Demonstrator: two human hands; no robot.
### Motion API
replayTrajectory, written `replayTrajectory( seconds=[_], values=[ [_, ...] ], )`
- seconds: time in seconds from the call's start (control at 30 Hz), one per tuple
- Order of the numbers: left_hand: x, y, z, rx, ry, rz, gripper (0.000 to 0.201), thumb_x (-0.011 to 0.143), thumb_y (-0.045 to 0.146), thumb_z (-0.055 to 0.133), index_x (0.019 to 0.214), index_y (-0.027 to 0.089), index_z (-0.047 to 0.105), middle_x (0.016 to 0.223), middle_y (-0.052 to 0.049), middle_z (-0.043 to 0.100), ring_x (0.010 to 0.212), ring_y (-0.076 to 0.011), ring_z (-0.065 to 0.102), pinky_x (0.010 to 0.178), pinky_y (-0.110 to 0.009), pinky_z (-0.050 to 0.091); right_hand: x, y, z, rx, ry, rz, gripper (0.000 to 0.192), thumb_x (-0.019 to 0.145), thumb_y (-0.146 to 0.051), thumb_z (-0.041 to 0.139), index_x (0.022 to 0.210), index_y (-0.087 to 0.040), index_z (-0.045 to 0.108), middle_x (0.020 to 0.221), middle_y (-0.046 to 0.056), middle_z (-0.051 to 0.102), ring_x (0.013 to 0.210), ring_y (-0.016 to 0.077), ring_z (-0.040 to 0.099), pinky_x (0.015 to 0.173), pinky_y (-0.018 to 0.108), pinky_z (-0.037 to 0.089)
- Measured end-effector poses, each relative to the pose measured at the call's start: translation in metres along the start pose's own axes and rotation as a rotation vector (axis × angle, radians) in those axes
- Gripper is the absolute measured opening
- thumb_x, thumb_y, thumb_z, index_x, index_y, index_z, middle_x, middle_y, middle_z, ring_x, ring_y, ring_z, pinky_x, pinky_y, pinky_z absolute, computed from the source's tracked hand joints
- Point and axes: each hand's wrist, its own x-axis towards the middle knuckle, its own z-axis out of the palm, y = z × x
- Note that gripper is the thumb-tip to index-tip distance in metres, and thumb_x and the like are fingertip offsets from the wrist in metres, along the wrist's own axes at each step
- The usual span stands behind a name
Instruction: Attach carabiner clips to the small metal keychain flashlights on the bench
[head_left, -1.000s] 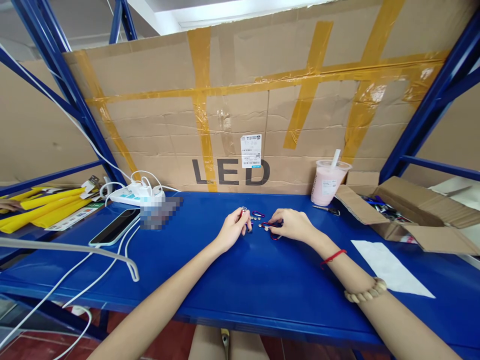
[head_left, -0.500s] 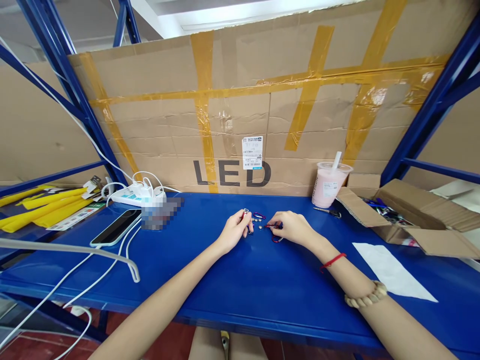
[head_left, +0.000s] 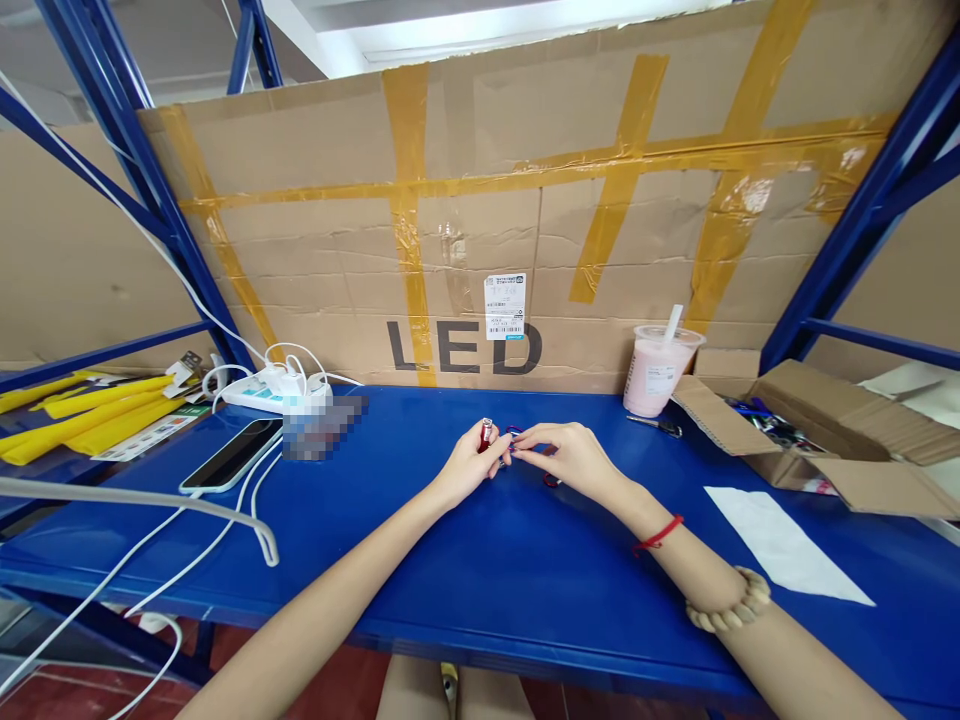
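A small red tube (head_left: 486, 434) is pinched upright in the left hand (head_left: 466, 466) — the right hand (head_left: 568, 458), fingers curled, is touching it above the bench (head_left: 480, 560).

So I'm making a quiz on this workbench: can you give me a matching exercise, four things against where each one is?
Things:
1. phone
2. pink drink
3. small red tube
4. white paper

Places:
A. in the left hand
B. flat on the bench, right of the right forearm
C. at the back, beside the open cardboard box
D. left side, next to white cables

Pairs: 1-D, 2-C, 3-A, 4-B
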Motion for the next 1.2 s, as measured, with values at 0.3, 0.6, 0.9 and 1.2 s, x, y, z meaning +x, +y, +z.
replayTrajectory(
  seconds=[0.3,0.6,0.9,1.2],
  values=[
    [0.0000,-0.0016,-0.0047,0.177,0.059,0.084,0.025,0.082,0.033,0.046,0.070,0.018,0.030,0.059,0.004,0.042,0.052,-0.0073,0.039,0.050,-0.019,0.031,-0.0003,-0.0020,0.0028,-0.019,0.032,-0.042,0.024,0.085,-0.032,0.051,0.105,-0.022,0.061,0.104,0.001,0.063,0.089,0.0140,0.061,0.073,0.022,0.048],
    [-0.0010,0.0037,-0.0093,0.393,0.100,0.166,0.025,0.081,0.032,0.044,0.065,0.017,0.032,0.060,0.004,0.038,0.056,-0.0091,0.033,0.055,-0.022,0.027,-0.0015,-0.0013,0.0107,-0.099,-0.068,-0.151,0.029,0.090,-0.028,0.041,0.110,-0.019,0.059,0.108,0.007,0.062,0.105,0.0202,0.055,0.088,0.030,0.044],
    [-0.0016,0.0019,-0.0082,0.421,0.071,0.199,0.025,0.083,0.032,0.042,0.066,0.017,0.032,0.060,0.004,0.038,0.055,-0.0093,0.033,0.055,-0.022,0.027,-0.0024,-0.0003,0.0078,-0.128,-0.095,-0.193,0.027,0.091,-0.025,0.040,0.109,-0.017,0.058,0.102,0.008,0.061,0.095,0.0176,0.058,0.079,0.024,0.044],
    [-0.0023,0.0030,-0.0054,0.319,0.048,0.181,0.027,0.085,0.033,0.045,0.066,0.017,0.032,0.060,0.004,0.036,0.056,-0.0089,0.033,0.055,-0.021,0.028,-0.0003,-0.0046,0.0039,-0.111,-0.019,-0.186,0.028,0.092,-0.026,0.035,0.082,-0.016,0.059,0.070,0.002,0.054,0.060,0.0104,0.049,0.058,0.019,0.036]
  ],
)
